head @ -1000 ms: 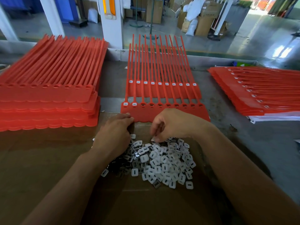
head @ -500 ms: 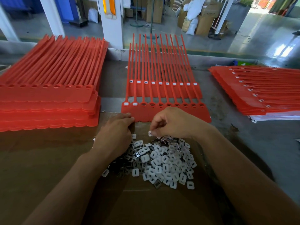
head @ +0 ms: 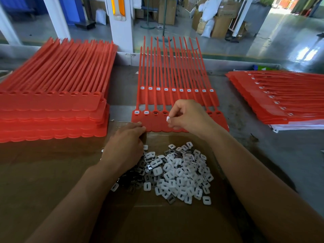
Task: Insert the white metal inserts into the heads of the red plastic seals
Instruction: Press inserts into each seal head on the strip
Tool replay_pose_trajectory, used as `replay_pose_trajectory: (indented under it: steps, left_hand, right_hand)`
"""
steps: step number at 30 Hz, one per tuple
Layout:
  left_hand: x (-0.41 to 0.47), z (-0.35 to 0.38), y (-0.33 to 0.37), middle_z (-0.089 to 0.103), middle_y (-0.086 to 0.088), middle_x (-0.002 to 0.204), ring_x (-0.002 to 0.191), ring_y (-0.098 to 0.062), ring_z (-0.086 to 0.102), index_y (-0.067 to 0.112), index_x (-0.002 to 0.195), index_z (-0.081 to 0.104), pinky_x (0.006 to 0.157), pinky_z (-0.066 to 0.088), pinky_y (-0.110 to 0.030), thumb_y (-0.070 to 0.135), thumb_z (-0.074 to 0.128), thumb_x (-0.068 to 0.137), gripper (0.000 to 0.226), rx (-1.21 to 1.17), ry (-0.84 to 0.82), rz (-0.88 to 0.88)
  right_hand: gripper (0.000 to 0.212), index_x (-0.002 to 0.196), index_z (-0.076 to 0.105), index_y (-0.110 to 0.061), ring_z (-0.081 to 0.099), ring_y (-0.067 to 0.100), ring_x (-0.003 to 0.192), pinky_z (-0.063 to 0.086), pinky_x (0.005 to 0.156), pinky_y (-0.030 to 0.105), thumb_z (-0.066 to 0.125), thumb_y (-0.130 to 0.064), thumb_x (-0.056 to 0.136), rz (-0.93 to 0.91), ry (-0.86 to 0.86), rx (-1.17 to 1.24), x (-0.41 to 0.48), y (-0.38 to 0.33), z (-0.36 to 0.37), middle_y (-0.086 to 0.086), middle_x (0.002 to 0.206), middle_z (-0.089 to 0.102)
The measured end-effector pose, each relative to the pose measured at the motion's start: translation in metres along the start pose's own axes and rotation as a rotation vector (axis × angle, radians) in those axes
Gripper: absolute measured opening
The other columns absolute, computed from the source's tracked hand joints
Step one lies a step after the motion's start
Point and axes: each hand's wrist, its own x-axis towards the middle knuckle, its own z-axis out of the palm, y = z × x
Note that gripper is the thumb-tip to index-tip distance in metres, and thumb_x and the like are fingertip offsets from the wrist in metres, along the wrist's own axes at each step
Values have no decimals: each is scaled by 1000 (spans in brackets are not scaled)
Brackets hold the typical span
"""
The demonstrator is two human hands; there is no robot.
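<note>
Pinching a white insert (head: 168,118) with right hand (head: 190,118) at frame centre, over the near red seal strip (head: 155,124). Resting left hand (head: 124,145), fingers relaxed and holding nothing, on that strip's lower edge, beside the insert pile (head: 180,174). Leaving bare table (head: 245,141) open at centre right.

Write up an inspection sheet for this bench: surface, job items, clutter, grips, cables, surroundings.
Surface: grey bench, brown cardboard sheet at the near side.
Job's things: near seal strip, two leftmost heads fitted, next two open; far seal strip fully fitted; insert pile on the cardboard.
Clutter: stack of unfitted seals left; stack of fitted seals right.
Grips: left hand touches the near strip's edge; right hand pinches one white insert above that strip.
Cables: nothing seen.
Surroundings: white pillar, cardboard boxes, white sacks behind.
</note>
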Motion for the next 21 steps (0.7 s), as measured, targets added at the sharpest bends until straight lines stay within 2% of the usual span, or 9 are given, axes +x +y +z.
replay_pose_trajectory:
  steps: [2,5,7,10,13,17,21]
  left_hand:
    - [0,0,0,37,5,145,133,-14,32,18,133,48,109,23,-31,5,41,88,47,7,2,4]
    - [0,-1,1,38,3,145,132,-15,33,17,132,49,109,24,-31,7,41,89,44,3,2,8]
    - [0,-1,2,38,2,144,132,-16,34,16,131,51,110,26,-32,9,41,90,42,-8,1,7]
    - [-1,-2,2,39,3,144,132,-16,35,16,130,51,109,26,-32,10,41,91,41,-7,6,8]
    - [-1,-2,2,39,4,144,132,-15,34,17,130,51,109,25,-31,11,41,91,41,-1,1,13]
    - [-1,-3,3,38,4,144,131,-15,34,17,131,50,107,26,-30,11,40,92,41,8,0,9]
    - [-1,-2,3,39,3,144,131,-16,35,16,130,51,107,26,-30,10,40,91,41,7,3,12]
  right_hand:
    - [24,79,56,-21,68,15,72,55,61,19,69,-1,79,6,21,-23,6,0,0,1,80,65]
    - [24,76,59,-24,63,6,64,51,57,15,70,-3,78,3,44,-66,17,0,2,-4,77,64]
    - [24,72,60,-24,60,3,62,51,61,17,69,-3,79,-1,60,-75,24,-1,5,-5,75,63]
    - [21,71,62,-23,56,2,68,49,73,23,68,-6,80,-17,66,-94,34,-2,11,-9,73,60]
    - [8,84,69,-15,57,4,74,45,73,21,67,-7,81,-35,83,-149,45,-2,17,-2,84,67]
    - [13,95,71,-10,62,15,94,45,79,22,63,-7,85,-6,92,-173,55,-1,25,6,102,69]
    - [14,97,70,-12,60,13,94,44,79,22,62,-9,86,26,75,-169,58,1,28,7,104,68]
